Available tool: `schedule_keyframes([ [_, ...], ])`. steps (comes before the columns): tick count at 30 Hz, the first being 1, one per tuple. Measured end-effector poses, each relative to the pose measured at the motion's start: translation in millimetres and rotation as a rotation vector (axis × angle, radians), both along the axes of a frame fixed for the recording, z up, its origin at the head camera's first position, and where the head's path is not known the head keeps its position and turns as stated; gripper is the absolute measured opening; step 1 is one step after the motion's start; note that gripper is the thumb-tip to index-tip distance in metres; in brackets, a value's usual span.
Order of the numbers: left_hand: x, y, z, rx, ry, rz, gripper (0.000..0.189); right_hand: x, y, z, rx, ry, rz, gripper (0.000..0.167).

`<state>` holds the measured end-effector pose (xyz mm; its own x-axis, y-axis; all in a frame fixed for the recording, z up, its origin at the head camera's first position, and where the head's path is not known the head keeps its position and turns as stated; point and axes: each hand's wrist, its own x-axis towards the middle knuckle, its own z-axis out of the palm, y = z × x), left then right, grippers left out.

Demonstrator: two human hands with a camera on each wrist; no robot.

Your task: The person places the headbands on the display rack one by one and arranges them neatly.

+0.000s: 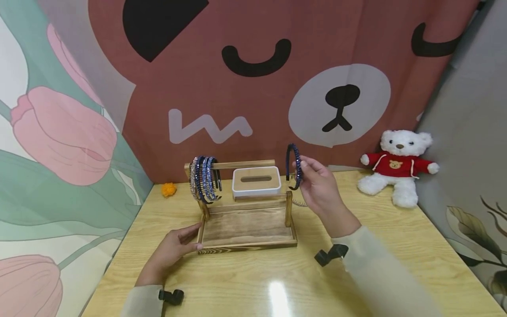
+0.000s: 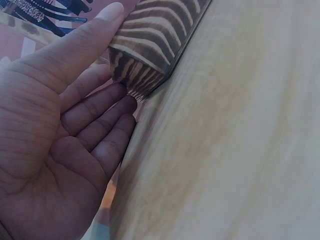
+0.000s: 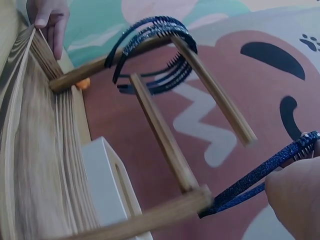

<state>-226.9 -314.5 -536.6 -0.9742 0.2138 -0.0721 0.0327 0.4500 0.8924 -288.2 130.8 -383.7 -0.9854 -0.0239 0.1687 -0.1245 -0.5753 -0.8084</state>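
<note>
In the head view a wooden headband rack [image 1: 247, 226] stands on the table. Several sparkly headbands [image 1: 206, 178] in silver, blue and black hang at the left end of its upper bar [image 1: 245, 165]. My right hand [image 1: 320, 187] pinches a dark blue beaded headband [image 1: 298, 165] beyond the bar's free right end, apart from it. The right wrist view shows this headband [image 3: 250, 172] with its ends pointing toward the rack. My left hand [image 1: 174, 246] holds the front left corner of the rack's base. In the left wrist view the thumb and fingers touch that striped corner [image 2: 145, 45].
Behind the rack sits a white tissue box [image 1: 256, 190] with a wooden lid. An orange fuzzy ball [image 1: 168, 189] lies at the back left. A white teddy bear [image 1: 397, 169] in red sits at the back right. Another toothed band [image 1: 299, 203] shows partly behind the right post.
</note>
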Motion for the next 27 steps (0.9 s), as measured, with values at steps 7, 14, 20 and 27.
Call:
schedule_keyframes([
  [7,-0.8,-0.6,-0.4,0.003,0.01,-0.011,0.075,-4.5,-39,2.3,-0.029,0.022,0.024,0.024],
  [14,-0.9,-0.5,1.2,0.011,-0.001,-0.01,0.074,-6.2,-77,2.3,-0.037,-0.017,0.075,0.019],
  [20,0.0,-0.2,3.2,0.01,0.0,-0.006,0.073,-5.0,-115,1.4,-0.048,-0.041,0.102,0.02],
  [27,-0.1,1.0,2.6,0.018,-0.005,-0.006,0.073,-2.9,-151,-1.3,0.038,-0.049,0.113,0.022],
])
